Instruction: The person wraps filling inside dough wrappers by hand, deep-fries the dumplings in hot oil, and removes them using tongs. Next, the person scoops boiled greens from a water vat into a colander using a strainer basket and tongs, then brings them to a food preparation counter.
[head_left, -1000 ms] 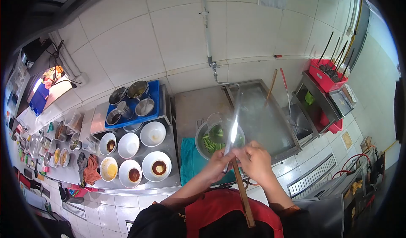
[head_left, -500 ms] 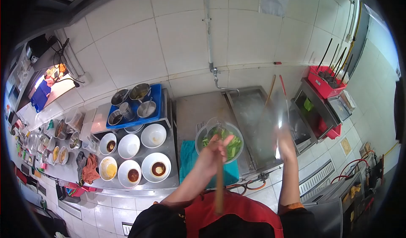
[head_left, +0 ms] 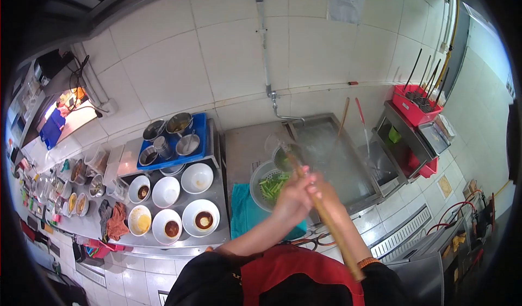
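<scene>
My left hand (head_left: 295,198) is wrapped round the long wooden handle of a strainer (head_left: 338,239). My right hand (head_left: 322,192) closes on the same handle, right beside the left. From the hands the handle runs back past my right forearm. The strainer's head (head_left: 284,157) is partly blurred and lies over the far rim of a metal colander (head_left: 254,189). Cut green vegetables (head_left: 273,186) fill the colander, whose right side is hidden by my hands. Under it a teal cloth (head_left: 241,211) covers the counter's edge.
A basin of steaming water (head_left: 348,170) lies to the right, with a wooden-handled tool (head_left: 343,115) and a red-handled tool (head_left: 360,110) leaning in it. White bowls (head_left: 166,192), some with dark sauce, stand left beside a blue tray (head_left: 202,137) of metal pots. A red basket (head_left: 416,107) stands at right.
My right hand has come left from above the basin to the strainer's handle. The handle's near end has swung right, and the strainer's head has shifted off the vegetables towards the colander's far side.
</scene>
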A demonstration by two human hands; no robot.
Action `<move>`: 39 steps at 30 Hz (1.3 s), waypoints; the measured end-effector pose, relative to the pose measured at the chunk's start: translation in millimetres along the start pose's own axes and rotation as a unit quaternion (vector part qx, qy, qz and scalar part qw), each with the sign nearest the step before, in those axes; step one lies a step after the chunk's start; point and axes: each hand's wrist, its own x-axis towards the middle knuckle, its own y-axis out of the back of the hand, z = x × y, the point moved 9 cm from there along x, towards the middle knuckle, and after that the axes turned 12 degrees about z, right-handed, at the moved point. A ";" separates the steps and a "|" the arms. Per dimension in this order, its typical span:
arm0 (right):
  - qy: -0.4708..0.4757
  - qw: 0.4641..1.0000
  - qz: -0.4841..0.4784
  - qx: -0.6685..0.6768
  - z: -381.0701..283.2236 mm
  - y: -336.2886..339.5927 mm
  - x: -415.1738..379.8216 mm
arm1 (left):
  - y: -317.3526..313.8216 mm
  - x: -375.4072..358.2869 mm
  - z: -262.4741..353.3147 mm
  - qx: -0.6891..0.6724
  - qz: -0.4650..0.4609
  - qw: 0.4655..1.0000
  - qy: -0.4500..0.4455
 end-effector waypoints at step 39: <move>-0.001 0.997 -0.002 -0.080 -41.4 35.8 -18.7 | 20.2 28.1 -3.0 0.041 -0.039 0.997 -0.049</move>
